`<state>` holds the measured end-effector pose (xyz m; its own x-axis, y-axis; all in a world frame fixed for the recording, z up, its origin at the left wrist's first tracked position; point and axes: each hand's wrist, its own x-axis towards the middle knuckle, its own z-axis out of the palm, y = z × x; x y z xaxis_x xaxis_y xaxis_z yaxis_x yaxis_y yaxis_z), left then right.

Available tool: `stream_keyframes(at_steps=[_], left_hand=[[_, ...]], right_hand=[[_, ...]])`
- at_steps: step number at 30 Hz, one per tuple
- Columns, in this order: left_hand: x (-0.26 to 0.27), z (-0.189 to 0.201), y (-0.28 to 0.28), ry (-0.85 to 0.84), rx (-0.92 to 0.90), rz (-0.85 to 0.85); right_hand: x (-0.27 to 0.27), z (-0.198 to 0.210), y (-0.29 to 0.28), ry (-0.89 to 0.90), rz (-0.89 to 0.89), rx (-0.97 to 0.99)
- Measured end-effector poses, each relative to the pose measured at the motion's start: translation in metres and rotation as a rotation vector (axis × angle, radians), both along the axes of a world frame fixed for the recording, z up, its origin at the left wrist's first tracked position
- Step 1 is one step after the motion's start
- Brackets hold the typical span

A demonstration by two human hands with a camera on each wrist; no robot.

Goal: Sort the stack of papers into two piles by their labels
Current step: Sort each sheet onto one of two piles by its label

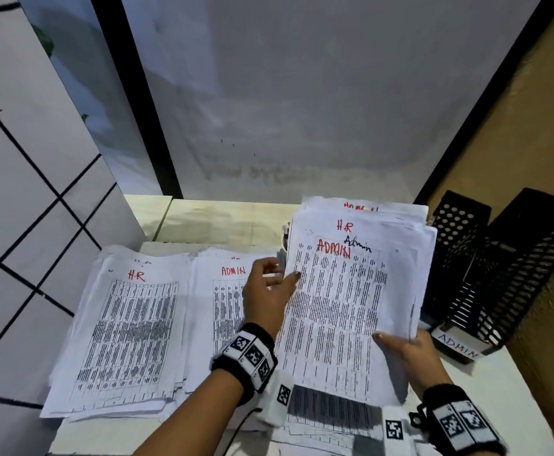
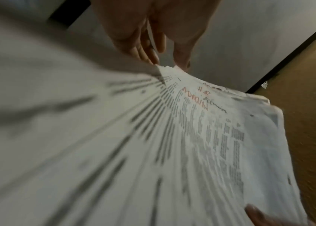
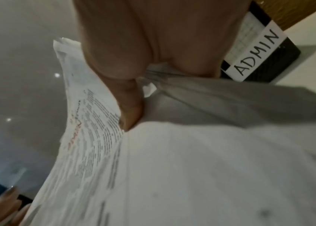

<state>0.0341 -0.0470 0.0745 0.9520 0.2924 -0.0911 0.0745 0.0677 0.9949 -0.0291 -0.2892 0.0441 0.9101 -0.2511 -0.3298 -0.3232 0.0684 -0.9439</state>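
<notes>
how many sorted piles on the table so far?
2. The HR pile lies at the left; the ADMIN pile beside it, partly behind the left hand. Unsorted stack excluded.

The white printed paper sheets of the held stack (image 1: 351, 291) look thin, matt and slightly crumpled at the edges. The black perforated file holders (image 1: 486, 268) have a dull finish. The pale tabletop (image 1: 499, 383) is smooth; the tan wall (image 1: 532, 126) looks rough and textured.
</notes>
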Motion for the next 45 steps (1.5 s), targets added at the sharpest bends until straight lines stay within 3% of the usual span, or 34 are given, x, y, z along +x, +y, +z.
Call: stream_keyframes(at_steps=[3,9,13,24,26,30,37,39,45], left_hand=[[0.009,0.005,0.006,0.029,0.066,0.048],[0.012,0.006,0.013,0.056,0.217,0.056],[0.004,0.001,0.013,-0.029,0.329,0.040],[-0.025,0.005,0.027,-0.311,0.301,-0.118],[-0.036,0.008,0.027,-0.272,0.280,-0.226],[-0.050,0.012,0.021,-0.129,0.005,-0.353],[-0.042,0.020,0.030,-0.031,0.148,-0.446],[-0.043,0.019,0.033,0.028,0.189,-0.377],[-0.033,0.009,0.057,-0.014,0.230,-0.013]], right_hand=[[0.000,-0.002,0.006,0.022,0.013,0.119],[-0.002,-0.014,0.006,0.043,0.068,0.097],[-0.002,-0.010,0.009,0.098,0.023,0.150],[-0.001,-0.033,0.003,0.212,-0.056,0.101],[-0.003,-0.030,0.004,0.220,-0.045,0.099],[-0.002,-0.018,0.011,0.179,0.020,0.051],[-0.002,-0.010,0.017,0.130,0.030,0.125],[-0.002,-0.007,0.018,0.115,0.026,0.159],[-0.005,-0.003,0.019,0.064,0.023,0.207]])
